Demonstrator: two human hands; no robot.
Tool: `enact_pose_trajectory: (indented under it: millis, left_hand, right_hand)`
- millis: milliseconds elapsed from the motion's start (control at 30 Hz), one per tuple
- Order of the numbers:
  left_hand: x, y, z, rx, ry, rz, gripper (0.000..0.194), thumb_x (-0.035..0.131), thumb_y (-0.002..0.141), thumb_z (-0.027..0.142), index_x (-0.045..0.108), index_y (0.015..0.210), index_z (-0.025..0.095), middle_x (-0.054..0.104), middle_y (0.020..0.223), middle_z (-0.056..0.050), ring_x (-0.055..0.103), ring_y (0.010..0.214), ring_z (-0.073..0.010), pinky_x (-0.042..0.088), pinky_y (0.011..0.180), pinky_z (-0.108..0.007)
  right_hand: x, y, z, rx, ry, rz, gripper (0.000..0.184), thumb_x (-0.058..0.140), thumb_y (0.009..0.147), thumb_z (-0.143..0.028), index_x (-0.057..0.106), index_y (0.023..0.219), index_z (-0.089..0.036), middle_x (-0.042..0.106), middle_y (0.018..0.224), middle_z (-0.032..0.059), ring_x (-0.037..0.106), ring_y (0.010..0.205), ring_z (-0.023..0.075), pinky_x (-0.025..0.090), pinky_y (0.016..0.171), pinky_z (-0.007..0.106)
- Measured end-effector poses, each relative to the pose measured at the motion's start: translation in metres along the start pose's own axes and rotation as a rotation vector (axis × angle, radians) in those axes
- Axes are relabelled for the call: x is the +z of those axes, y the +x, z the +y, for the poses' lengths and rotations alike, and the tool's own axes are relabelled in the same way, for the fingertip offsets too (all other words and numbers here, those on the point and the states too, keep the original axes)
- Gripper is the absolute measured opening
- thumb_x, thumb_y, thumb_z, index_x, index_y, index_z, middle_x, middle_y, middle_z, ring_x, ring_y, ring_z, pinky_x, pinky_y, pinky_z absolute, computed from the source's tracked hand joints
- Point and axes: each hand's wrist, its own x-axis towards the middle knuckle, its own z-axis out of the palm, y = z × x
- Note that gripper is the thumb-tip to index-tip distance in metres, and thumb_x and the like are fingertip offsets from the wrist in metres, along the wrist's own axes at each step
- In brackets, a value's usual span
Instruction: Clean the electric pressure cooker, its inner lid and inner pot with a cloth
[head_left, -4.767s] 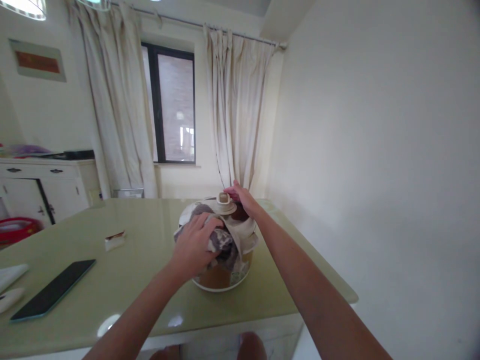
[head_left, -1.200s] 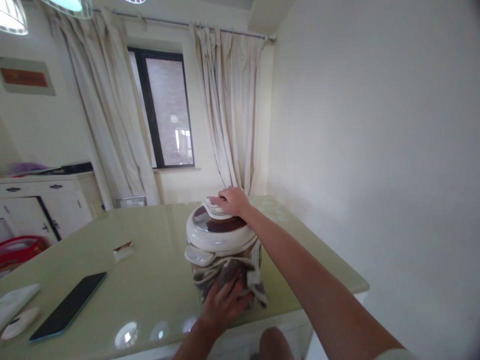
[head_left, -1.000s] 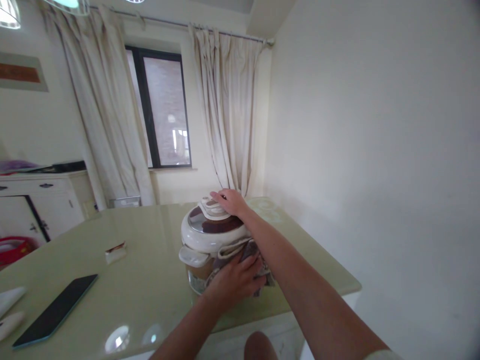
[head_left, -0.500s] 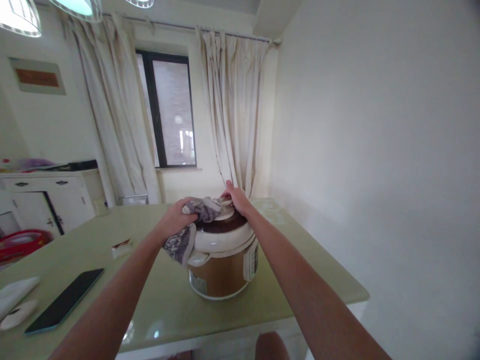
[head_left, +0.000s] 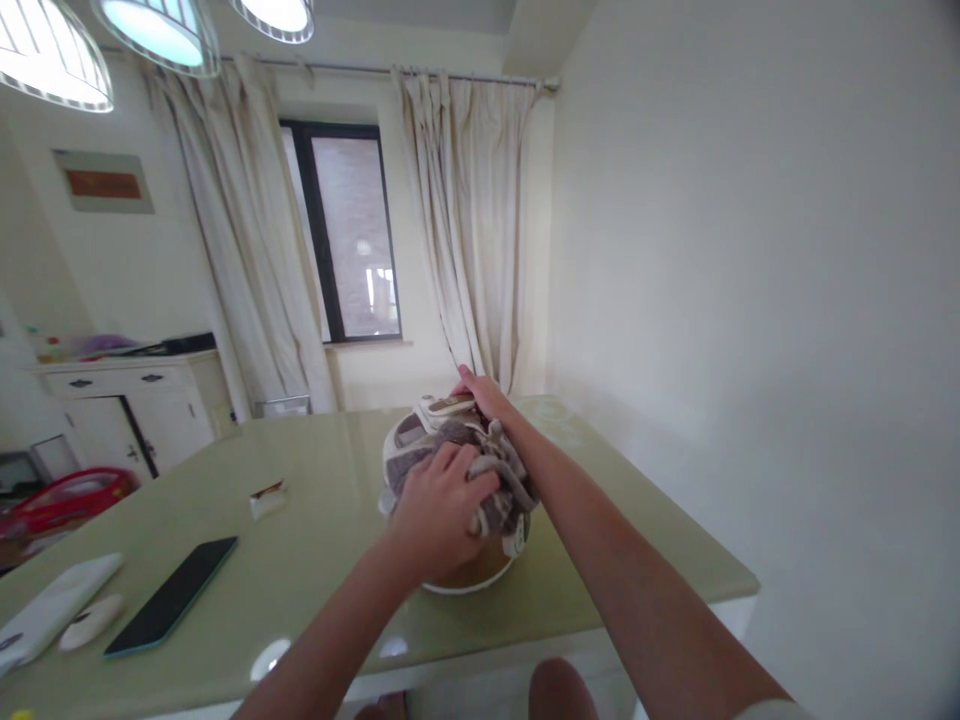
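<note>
An electric cooker (head_left: 474, 572) with a brown-gold body and a white-rimmed lid stands upright on the table in the head view. Bunched over its lid lies a grey-and-white patterned cloth (head_left: 512, 482). My left hand (head_left: 441, 498) grips this cloth and presses it against the near side of the lid, fingers curled. At the far top of the lid, my right hand (head_left: 484, 392) is closed around the lid handle (head_left: 448, 405). Its fingertips are partly hidden. Cloth and hands cover most of the lid and the upper body.
The pale green table (head_left: 322, 580) carries a dark phone (head_left: 174, 596), a white flat object (head_left: 64, 608), a small white rounded object (head_left: 91, 622) and a small box (head_left: 268, 498) at the left. Lamps (head_left: 161, 35) hang upper left. A wall (head_left: 750, 300) rises along the right.
My left hand has moved right and nearer with the cloth, from the lid's left edge to its near side. My right hand stays at the lid handle. The view has shifted slightly.
</note>
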Motion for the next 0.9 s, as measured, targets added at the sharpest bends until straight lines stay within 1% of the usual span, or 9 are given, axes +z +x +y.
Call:
enact_pose_trajectory:
  millis: [133, 233, 300, 367, 500, 600, 700, 833, 900]
  left_hand:
    - [0.069, -0.030, 0.019, 0.415, 0.065, 0.075, 0.029, 0.070, 0.089, 0.039, 0.070, 0.116, 0.029, 0.066, 0.133, -0.009, 0.059, 0.122, -0.0264, 0.049, 0.099, -0.041]
    - [0.130, -0.069, 0.016, 0.585, 0.134, 0.154, 0.018, 0.065, 0.096, 0.033, 0.071, 0.113, 0.031, 0.071, 0.129, -0.005, 0.061, 0.124, -0.0206, 0.048, 0.094, -0.030]
    - [0.157, -0.094, 0.005, 0.669, 0.146, 0.188, 0.017, 0.067, 0.096, 0.036, 0.071, 0.113, 0.034, 0.072, 0.131, -0.002, 0.061, 0.125, -0.0186, 0.048, 0.097, -0.028]
    - [0.169, -0.113, -0.011, 0.692, 0.121, 0.223, 0.021, 0.071, 0.094, 0.037, 0.071, 0.114, 0.037, 0.073, 0.128, 0.000, 0.063, 0.120, -0.0168, 0.049, 0.097, -0.027]
    - [0.170, -0.140, -0.047, 0.628, 0.033, 0.309, 0.029, 0.072, 0.091, 0.037, 0.070, 0.119, 0.042, 0.075, 0.121, 0.002, 0.064, 0.115, -0.0159, 0.049, 0.102, -0.030]
    - [0.176, -0.162, -0.067, 0.347, -0.023, 0.438, 0.022, 0.070, 0.088, 0.039, 0.074, 0.110, 0.037, 0.076, 0.107, -0.002, 0.067, 0.106, -0.0206, 0.052, 0.099, -0.037]
    - [0.185, -0.174, -0.078, -0.067, -0.147, 0.472, 0.031, 0.070, 0.079, 0.048, 0.074, 0.102, 0.028, 0.075, 0.093, -0.007, 0.069, 0.094, -0.0281, 0.058, 0.091, -0.045]
    - [0.167, -0.145, -0.088, -0.857, -0.562, 0.535, 0.051, 0.061, 0.075, 0.056, 0.070, 0.109, 0.019, 0.073, 0.092, -0.011, 0.071, 0.096, -0.0342, 0.059, 0.089, -0.053]
    - [0.142, -0.120, -0.095, -1.126, -0.861, 0.456, 0.050, 0.054, 0.078, 0.056, 0.069, 0.107, 0.018, 0.073, 0.087, -0.010, 0.072, 0.099, -0.0332, 0.060, 0.090, -0.049]
  right_hand:
    - [0.001, -0.006, 0.000, 0.007, 0.016, 0.030, 0.088, 0.033, 0.091, -0.089, 0.080, 0.074, -0.016, 0.072, 0.069, 0.0074, 0.063, 0.071, 0.0178, 0.044, 0.071, 0.031]
    - [0.002, -0.008, 0.001, 0.020, 0.049, 0.039, 0.086, 0.036, 0.090, -0.088, 0.079, 0.074, -0.016, 0.070, 0.067, 0.0067, 0.061, 0.068, 0.0167, 0.044, 0.067, 0.029]
    - [0.002, -0.008, 0.002, 0.021, 0.059, 0.041, 0.084, 0.039, 0.090, -0.088, 0.079, 0.073, -0.016, 0.069, 0.066, 0.0061, 0.061, 0.068, 0.0163, 0.043, 0.066, 0.028]
    - [0.003, -0.007, 0.002, 0.019, 0.062, 0.051, 0.082, 0.041, 0.089, -0.087, 0.079, 0.073, -0.016, 0.069, 0.065, 0.0054, 0.060, 0.068, 0.0159, 0.043, 0.065, 0.028]
    - [0.004, -0.007, 0.002, 0.015, 0.080, 0.055, 0.079, 0.044, 0.088, -0.086, 0.079, 0.074, -0.016, 0.067, 0.064, 0.0045, 0.059, 0.064, 0.0152, 0.042, 0.061, 0.027]
    - [0.004, -0.008, 0.001, 0.006, 0.075, 0.055, 0.076, 0.049, 0.087, -0.085, 0.078, 0.075, -0.016, 0.067, 0.063, 0.0043, 0.058, 0.062, 0.0147, 0.041, 0.058, 0.027]
    - [0.004, -0.009, -0.001, 0.018, 0.075, 0.053, 0.075, 0.051, 0.087, -0.085, 0.078, 0.075, -0.015, 0.067, 0.063, 0.0041, 0.058, 0.060, 0.0146, 0.042, 0.057, 0.027]
    - [0.003, -0.010, -0.003, 0.009, 0.067, 0.062, 0.076, 0.050, 0.087, -0.085, 0.077, 0.074, -0.015, 0.068, 0.064, 0.0041, 0.059, 0.062, 0.0147, 0.043, 0.058, 0.026]
    - [0.003, -0.011, -0.004, 0.005, 0.056, 0.067, 0.076, 0.049, 0.087, -0.085, 0.077, 0.075, -0.015, 0.068, 0.065, 0.0046, 0.060, 0.063, 0.0150, 0.042, 0.058, 0.026]
